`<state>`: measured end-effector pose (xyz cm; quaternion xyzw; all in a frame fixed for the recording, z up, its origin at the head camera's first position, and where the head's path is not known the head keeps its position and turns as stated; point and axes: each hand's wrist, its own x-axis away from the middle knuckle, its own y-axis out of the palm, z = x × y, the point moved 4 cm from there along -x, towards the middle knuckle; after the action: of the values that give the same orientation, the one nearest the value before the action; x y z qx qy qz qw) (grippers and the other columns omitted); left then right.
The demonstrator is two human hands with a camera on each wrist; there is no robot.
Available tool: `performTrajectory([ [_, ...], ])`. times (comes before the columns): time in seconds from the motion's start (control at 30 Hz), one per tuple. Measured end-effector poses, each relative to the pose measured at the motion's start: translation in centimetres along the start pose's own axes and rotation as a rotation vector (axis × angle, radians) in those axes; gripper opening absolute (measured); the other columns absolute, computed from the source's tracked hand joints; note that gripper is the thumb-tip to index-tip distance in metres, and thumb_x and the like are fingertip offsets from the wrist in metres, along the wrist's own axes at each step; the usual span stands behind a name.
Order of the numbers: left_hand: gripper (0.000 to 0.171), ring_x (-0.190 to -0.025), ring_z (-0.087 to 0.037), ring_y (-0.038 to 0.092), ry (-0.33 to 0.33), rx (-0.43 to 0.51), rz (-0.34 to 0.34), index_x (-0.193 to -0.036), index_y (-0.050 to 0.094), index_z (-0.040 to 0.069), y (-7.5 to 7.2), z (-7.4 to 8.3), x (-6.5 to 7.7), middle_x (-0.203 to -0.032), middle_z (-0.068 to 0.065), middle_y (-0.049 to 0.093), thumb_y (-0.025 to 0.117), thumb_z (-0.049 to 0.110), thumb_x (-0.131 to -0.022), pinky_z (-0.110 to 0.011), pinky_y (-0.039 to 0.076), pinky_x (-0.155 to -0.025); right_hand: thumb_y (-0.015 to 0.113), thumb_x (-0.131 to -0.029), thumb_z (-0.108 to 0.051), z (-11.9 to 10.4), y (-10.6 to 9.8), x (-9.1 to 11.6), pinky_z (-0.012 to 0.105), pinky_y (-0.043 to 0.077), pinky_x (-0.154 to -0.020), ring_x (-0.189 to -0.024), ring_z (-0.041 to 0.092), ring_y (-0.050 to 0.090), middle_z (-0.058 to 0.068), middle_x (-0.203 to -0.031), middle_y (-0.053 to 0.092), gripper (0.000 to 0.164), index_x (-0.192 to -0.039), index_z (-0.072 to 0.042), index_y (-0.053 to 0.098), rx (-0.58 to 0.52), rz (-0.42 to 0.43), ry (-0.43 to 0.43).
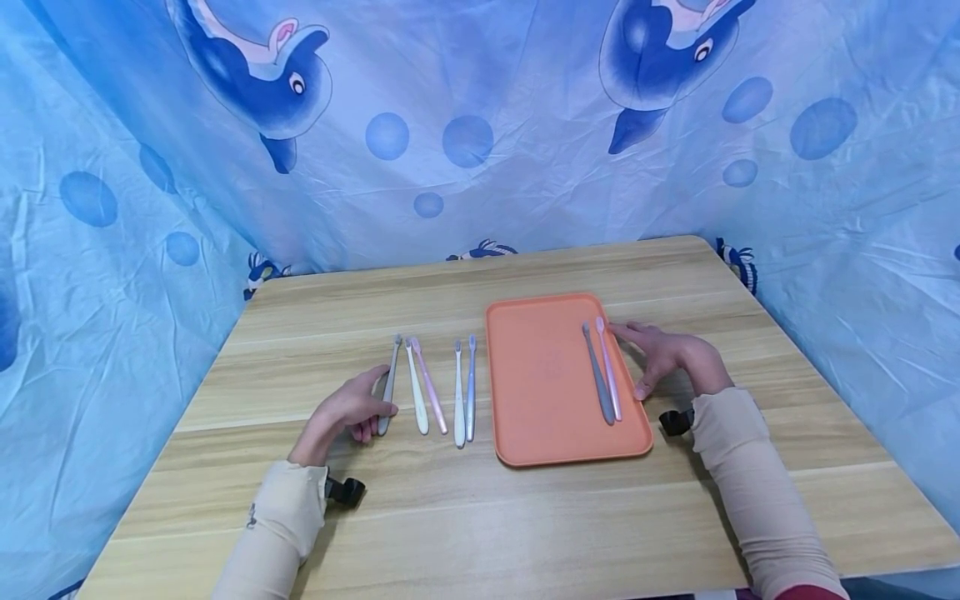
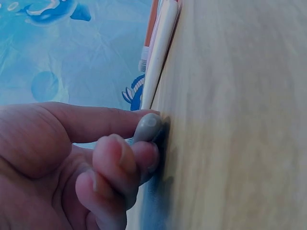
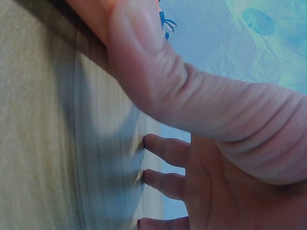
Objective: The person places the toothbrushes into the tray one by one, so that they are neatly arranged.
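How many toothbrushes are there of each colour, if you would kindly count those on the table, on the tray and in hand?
Grey toothbrushes: 2
White toothbrushes: 2
Pink toothbrushes: 2
Blue toothbrush: 1
Total: 7 toothbrushes

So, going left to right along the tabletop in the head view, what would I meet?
Left hand, grey toothbrush, white toothbrush, pink toothbrush, second white toothbrush, blue toothbrush, orange tray with dark-grey toothbrush then lilac toothbrush on it, right hand.
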<state>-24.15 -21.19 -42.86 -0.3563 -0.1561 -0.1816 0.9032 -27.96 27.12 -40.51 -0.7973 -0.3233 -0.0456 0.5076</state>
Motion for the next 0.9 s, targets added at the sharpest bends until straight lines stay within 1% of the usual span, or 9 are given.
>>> performTrajectory([
  [0.27, 0.091, -0.038, -0.011, 0.054, 0.01, 0.073, -0.029, -0.161, 0.008, 0.005, -0.4, 0.0, 0.1, -0.056, -0.007, 0.062, 0.067, 0.009, -0.091, -0.023, 0.046, -0.035, 0.095, -0.06, -0.042, 0.1, -0.1, 0.0, 0.08, 0.02, -0.113, -0.147, 0.061, 0.003, 0.034, -0.162, 0.002, 0.137, -0.161, -0.008, 0.009, 0.011, 0.009, 0.004],
  [0.47, 0.09, -0.038, -0.01, 0.054, 0.012, 0.125, -0.016, -0.161, 0.006, 0.005, -1.0, 0.1, 0.3, -0.053, -0.004, 0.06, 0.065, 0.008, -0.093, -0.023, 0.047, -0.036, 0.095, -0.059, -0.042, 0.1, 0.1, -0.2, 0.08, 0.022, -0.113, -0.147, 0.061, 0.004, 0.034, -0.162, 0.003, 0.137, -0.161, -0.009, 0.009, 0.015, 0.015, 0.021],
  [0.67, 0.088, -0.038, -0.009, 0.054, 0.05, 0.167, -0.016, -0.162, 0.005, 0.007, -1.5, 0.5, 0.5, -0.055, -0.004, 0.06, 0.062, 0.008, -0.095, -0.024, 0.049, -0.037, 0.095, -0.059, -0.043, 0.1, 0.1, -0.2, 0.08, 0.022, -0.113, -0.147, 0.061, 0.004, 0.034, -0.163, 0.002, 0.137, -0.161, -0.01, 0.008, 0.019, 0.016, 0.029],
  [0.9, 0.087, -0.038, -0.009, 0.056, 0.109, 0.225, -0.026, -0.162, 0.002, 0.008, -1.8, 1.5, 1.0, -0.053, -0.001, 0.061, 0.059, 0.007, -0.096, -0.024, 0.05, -0.037, 0.095, -0.06, -0.042, 0.1, 0.1, -0.2, 0.079, 0.023, -0.113, -0.147, 0.061, 0.005, 0.034, -0.163, 0.003, 0.137, -0.161, -0.011, 0.009, 0.021, 0.018, 0.036],
])
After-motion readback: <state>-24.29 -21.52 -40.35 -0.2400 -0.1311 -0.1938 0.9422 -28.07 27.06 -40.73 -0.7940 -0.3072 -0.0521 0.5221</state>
